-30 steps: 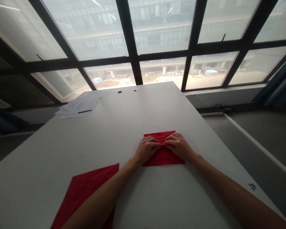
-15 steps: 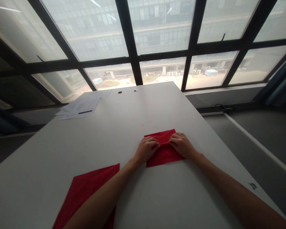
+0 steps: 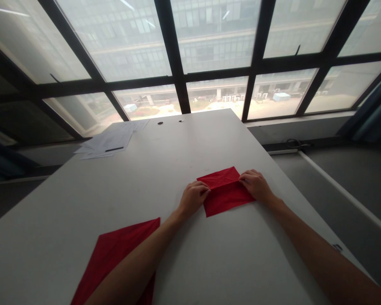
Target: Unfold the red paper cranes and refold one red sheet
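Note:
A small folded red cloth (image 3: 226,192) lies on the white table (image 3: 165,169), turned a little anticlockwise. My left hand (image 3: 193,197) has curled fingers pinching the cloth's left edge. At the right edge, my right hand (image 3: 257,184) grips the cloth with bent fingers. A second, larger red cloth (image 3: 114,258) lies flat near the table's front left, partly under my left forearm.
A stack of white papers (image 3: 109,142) with a dark pen on top sits at the far left corner. Two small round holes (image 3: 160,123) mark the table's far end. The table's right edge drops to a grey floor; large windows stand behind.
My hands have slid apart from the cloth's middle to its left and right edges. The folded cloth has shifted right and rotated slightly.

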`<action>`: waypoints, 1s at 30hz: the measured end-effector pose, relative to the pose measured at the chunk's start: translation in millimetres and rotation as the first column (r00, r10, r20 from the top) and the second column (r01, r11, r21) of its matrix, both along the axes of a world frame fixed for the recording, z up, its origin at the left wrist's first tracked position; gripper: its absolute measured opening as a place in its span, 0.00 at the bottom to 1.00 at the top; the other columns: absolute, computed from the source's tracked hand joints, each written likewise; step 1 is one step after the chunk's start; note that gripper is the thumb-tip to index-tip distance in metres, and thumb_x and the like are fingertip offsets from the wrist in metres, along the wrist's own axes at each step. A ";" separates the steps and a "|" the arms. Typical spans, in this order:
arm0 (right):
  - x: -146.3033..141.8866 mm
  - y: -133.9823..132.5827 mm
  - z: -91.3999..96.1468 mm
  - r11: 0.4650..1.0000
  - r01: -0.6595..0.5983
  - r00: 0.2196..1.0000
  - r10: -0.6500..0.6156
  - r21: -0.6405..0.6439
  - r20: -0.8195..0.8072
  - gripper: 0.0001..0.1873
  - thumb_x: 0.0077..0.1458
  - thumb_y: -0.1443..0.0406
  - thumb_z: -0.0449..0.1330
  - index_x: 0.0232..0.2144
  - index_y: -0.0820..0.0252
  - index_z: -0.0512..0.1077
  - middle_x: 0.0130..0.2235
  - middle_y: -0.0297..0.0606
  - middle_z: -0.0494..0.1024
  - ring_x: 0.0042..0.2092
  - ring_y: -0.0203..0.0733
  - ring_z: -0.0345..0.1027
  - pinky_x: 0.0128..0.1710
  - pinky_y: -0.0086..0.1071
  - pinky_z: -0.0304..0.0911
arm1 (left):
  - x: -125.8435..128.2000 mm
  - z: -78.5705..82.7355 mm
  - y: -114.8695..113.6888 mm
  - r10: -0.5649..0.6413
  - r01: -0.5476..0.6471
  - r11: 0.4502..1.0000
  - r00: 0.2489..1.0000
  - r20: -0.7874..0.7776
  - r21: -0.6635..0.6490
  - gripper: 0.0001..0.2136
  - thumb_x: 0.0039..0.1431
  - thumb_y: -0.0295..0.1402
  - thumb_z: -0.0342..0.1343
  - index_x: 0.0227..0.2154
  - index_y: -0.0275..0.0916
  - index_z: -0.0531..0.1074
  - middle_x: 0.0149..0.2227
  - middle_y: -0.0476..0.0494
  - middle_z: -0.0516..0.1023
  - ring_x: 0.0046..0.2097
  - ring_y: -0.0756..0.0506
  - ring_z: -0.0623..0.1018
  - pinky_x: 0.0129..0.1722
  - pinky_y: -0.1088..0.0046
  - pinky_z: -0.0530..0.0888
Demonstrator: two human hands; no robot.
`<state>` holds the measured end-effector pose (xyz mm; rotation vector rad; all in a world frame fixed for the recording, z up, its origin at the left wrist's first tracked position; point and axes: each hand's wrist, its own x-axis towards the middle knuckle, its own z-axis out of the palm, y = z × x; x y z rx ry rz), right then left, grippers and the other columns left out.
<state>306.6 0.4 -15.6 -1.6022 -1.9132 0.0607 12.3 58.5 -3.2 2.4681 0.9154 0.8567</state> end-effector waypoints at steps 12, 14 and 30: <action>6.7 2.9 -5.4 0.997 0.072 0.997 -0.072 0.021 0.006 0.07 0.61 0.66 0.58 0.32 0.56 0.75 0.39 0.39 0.79 0.43 0.48 0.68 0.46 0.40 0.61 | -1.6 -1.5 2.8 0.063 -0.063 0.998 0.998 0.013 -0.012 0.05 0.60 0.31 0.61 0.29 0.42 0.78 0.34 0.47 0.81 0.36 0.46 0.77 0.42 0.68 0.72; 7.5 3.8 -6.1 0.997 0.070 0.998 -0.070 0.018 0.003 0.07 0.60 0.66 0.58 0.32 0.56 0.75 0.38 0.39 0.79 0.43 0.48 0.68 0.46 0.40 0.62 | -1.4 -1.5 2.2 0.074 -0.074 0.997 0.997 0.014 -0.013 0.05 0.60 0.31 0.61 0.29 0.42 0.78 0.34 0.47 0.81 0.36 0.46 0.77 0.41 0.69 0.72; -72.7 -22.0 -2.6 0.993 0.092 0.994 -0.087 -0.074 0.072 0.23 0.61 0.60 0.58 0.58 0.59 0.69 0.56 0.50 0.71 0.57 0.59 0.62 0.56 0.53 0.59 | -0.9 12.7 -8.6 0.099 -0.071 0.986 0.978 -0.184 0.153 0.17 0.67 0.38 0.53 0.23 0.39 0.73 0.28 0.46 0.76 0.30 0.48 0.73 0.34 0.72 0.68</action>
